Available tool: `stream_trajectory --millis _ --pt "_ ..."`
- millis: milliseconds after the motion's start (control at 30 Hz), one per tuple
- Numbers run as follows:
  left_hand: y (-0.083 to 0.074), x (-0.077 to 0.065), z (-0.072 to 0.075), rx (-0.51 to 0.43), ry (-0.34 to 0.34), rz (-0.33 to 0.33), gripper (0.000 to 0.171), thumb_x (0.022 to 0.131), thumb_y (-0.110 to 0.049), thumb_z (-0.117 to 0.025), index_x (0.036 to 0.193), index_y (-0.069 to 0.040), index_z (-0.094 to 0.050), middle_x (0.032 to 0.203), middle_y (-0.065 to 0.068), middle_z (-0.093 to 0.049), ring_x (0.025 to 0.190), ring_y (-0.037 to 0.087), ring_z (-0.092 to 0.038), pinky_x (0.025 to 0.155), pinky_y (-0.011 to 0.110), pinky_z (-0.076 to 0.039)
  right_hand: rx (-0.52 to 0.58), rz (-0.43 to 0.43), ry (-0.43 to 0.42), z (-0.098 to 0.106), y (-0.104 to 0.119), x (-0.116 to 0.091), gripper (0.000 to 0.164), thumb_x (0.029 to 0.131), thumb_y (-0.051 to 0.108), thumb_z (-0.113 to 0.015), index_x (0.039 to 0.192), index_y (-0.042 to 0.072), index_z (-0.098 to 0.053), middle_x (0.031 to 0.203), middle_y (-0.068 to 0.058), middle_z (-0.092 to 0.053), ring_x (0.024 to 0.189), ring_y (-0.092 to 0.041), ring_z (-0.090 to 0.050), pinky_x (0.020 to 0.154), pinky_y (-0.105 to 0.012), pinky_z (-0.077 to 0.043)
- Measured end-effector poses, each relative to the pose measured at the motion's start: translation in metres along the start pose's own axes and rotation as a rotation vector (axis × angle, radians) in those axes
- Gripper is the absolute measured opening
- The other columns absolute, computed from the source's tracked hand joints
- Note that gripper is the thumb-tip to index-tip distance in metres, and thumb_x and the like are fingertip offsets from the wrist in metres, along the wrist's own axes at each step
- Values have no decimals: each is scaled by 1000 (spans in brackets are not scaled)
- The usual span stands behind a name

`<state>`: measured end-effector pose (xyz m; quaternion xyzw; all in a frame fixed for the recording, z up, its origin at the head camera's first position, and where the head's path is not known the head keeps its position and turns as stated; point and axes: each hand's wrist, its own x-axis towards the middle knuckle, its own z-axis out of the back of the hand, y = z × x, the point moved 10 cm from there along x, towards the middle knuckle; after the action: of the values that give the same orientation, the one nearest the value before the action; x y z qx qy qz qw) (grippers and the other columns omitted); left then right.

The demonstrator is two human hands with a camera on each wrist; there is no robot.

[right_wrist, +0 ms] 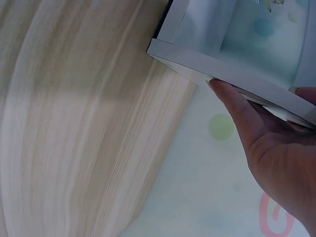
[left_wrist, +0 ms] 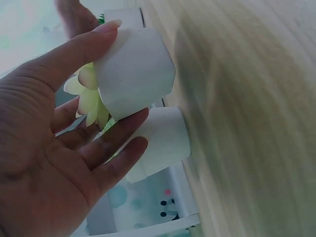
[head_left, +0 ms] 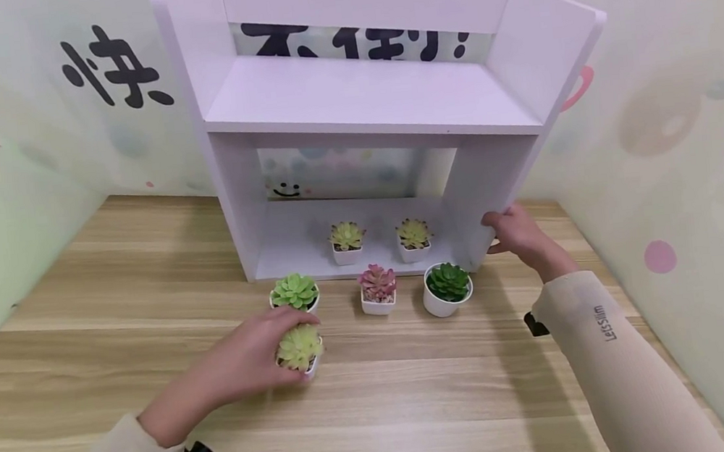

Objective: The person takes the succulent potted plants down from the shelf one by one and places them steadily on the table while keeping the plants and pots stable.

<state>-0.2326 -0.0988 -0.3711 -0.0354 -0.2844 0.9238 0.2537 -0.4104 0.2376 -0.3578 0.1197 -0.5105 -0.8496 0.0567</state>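
Note:
My left hand [head_left: 267, 346] grips a small white pot holding a yellow-green succulent [head_left: 299, 348] on the wooden table. In the left wrist view the fingers [left_wrist: 106, 143] and thumb curl round that pot [left_wrist: 133, 74]. A second white pot [left_wrist: 165, 140] stands just behind it, holding a light green succulent [head_left: 294, 292]. My right hand [head_left: 508, 230] holds the lower right side panel of the white shelf unit [head_left: 362, 95]. In the right wrist view its fingers [right_wrist: 232, 98] lie along the panel's edge [right_wrist: 197, 66], with the thumb on the other side.
A pink succulent [head_left: 377, 288] and a dark green one [head_left: 448, 287] stand in front of the shelf. Two yellowish succulents [head_left: 347, 240] [head_left: 413, 238] sit on its bottom board. The top board is bare. Patterned walls close in on three sides of the table [head_left: 418, 402].

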Motion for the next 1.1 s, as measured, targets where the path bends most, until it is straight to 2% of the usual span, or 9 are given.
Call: stream_trajectory --millis 267,500,733,933,1100 --pt "10 7 -7 -22 -15 31 66 70 -19 -90 129 -9 -63 130 14 -65 110 26 -65 93 47 -57 1 -5 -3 0 -1 1 59 101 10 -33 158 -2 -18 159 -31 -30 141 -49 -39 97 -57 -54" --pt "20 13 -6 -18 -76 70 69 72 -19 -89 134 -7 -61 132 19 -63 113 33 -65 97 53 -55 10 -9 -11 0 -2 1 59 101 9 -34 157 -2 -19 158 -31 -30 140 -49 -40 98 -59 -53" --pt "31 17 -6 -31 -89 141 73 74 -22 -89 138 -7 -57 138 20 -60 119 36 -64 101 55 -53 -1 8 -6 -1 0 2 59 101 8 -34 158 0 -19 159 -30 -30 141 -50 -39 95 -58 -55" --pt "29 18 -4 9 -93 131 75 74 -25 -89 139 -7 -56 138 21 -60 118 38 -64 100 57 -53 -22 4 -18 0 -1 2 59 101 9 -33 158 0 -20 158 -31 -32 139 -50 -42 92 -54 -56" --pt "23 14 -3 30 -62 145 83 79 -35 -86 148 -8 -48 146 24 -54 125 43 -60 102 60 -50 -34 0 -25 2 -2 2 58 101 10 -33 157 -1 -21 157 -31 -33 138 -51 -43 92 -56 -56"
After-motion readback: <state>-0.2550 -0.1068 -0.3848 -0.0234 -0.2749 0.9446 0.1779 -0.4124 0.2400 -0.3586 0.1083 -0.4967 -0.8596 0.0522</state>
